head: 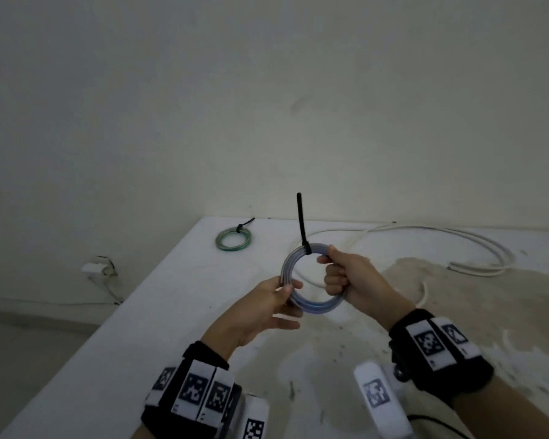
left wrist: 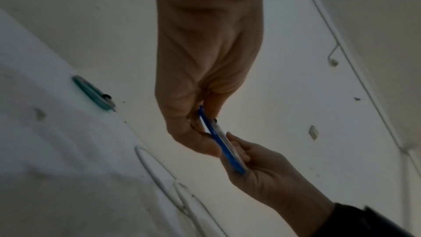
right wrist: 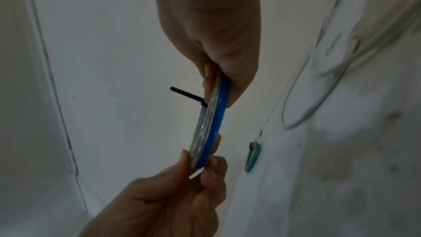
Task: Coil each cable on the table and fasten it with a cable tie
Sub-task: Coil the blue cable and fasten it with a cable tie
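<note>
A blue and grey coiled cable (head: 311, 304) is held up above the white table (head: 159, 324) by both hands. My left hand (head: 287, 296) pinches the coil's lower left arc between thumb and fingers. My right hand (head: 328, 270) grips its right arc with curled fingers. A black cable tie (head: 301, 221) is wrapped round the top of the coil, its tail pointing straight up. The right wrist view shows the coil (right wrist: 212, 125) edge-on, with the tie's tail (right wrist: 187, 94) sticking out sideways. In the left wrist view the coil (left wrist: 225, 145) sits between both hands.
A green coil (head: 234, 238) bound with a black tie lies at the table's far left. A long loose white cable (head: 476, 248) curves across the back right. Sandy stains cover the table's right half. A wall socket (head: 97, 267) with a wire sits low on the left.
</note>
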